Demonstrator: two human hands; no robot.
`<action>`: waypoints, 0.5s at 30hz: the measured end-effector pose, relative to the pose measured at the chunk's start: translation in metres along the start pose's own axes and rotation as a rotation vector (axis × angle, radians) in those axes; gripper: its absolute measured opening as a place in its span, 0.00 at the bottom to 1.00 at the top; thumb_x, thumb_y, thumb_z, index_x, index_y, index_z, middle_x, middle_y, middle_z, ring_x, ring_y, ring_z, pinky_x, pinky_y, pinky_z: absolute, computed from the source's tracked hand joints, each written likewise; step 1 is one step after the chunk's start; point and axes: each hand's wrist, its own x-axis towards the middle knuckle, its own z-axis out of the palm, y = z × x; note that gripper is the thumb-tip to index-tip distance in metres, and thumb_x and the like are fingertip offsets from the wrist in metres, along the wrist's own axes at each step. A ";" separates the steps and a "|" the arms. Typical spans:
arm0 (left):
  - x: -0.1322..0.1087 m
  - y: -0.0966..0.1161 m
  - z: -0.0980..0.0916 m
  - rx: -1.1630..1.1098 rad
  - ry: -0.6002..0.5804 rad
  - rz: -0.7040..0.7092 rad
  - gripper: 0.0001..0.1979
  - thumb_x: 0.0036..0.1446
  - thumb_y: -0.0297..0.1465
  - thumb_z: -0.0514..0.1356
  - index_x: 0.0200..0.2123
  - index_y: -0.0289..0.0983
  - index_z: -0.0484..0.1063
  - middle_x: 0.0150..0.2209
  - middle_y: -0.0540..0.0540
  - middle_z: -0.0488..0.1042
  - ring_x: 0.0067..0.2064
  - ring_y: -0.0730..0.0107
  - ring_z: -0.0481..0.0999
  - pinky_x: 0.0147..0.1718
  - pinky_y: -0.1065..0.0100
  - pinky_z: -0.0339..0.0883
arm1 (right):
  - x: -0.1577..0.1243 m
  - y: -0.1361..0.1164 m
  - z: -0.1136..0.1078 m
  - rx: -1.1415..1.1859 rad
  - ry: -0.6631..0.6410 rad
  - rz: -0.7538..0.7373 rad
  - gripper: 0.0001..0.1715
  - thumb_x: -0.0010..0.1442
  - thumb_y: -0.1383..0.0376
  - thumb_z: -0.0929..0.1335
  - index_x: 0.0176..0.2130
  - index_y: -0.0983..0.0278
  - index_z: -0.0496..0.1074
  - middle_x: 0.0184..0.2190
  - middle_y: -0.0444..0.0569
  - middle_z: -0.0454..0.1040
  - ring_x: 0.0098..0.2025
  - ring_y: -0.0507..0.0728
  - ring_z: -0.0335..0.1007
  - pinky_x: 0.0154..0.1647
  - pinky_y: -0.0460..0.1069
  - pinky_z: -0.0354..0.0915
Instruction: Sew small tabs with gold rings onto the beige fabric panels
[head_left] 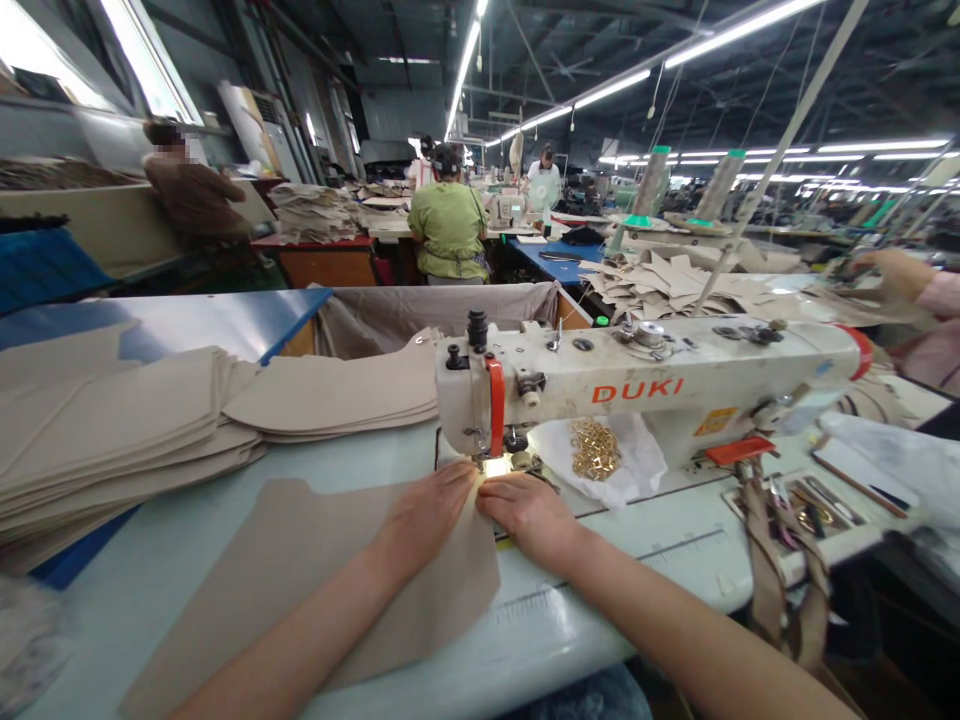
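A beige fabric panel (300, 570) lies flat on the pale sewing table (187, 530), its far corner under the needle of a white DUKI sewing machine (645, 385). My left hand (424, 515) rests on the panel just left of the presser foot, fingers together and pressing down. My right hand (529, 510) is right of the foot, fingers curled onto the cloth edge by the lit needle area. Both hands almost touch each other.
Stacks of cut beige pieces (135, 420) fill the table's left side. A white cloth with gold metal rings (596, 450) lies behind the machine head. A tray of small tools (810, 510) sits right. Other workers (448, 225) sit at machines beyond.
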 end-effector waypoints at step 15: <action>0.005 -0.002 -0.003 -0.021 0.011 -0.043 0.18 0.60 0.22 0.44 0.45 0.33 0.71 0.45 0.41 0.76 0.51 0.65 0.71 0.53 0.64 0.64 | 0.003 0.004 0.005 0.022 -0.031 0.052 0.07 0.62 0.69 0.65 0.39 0.68 0.72 0.42 0.52 0.75 0.47 0.56 0.69 0.51 0.48 0.63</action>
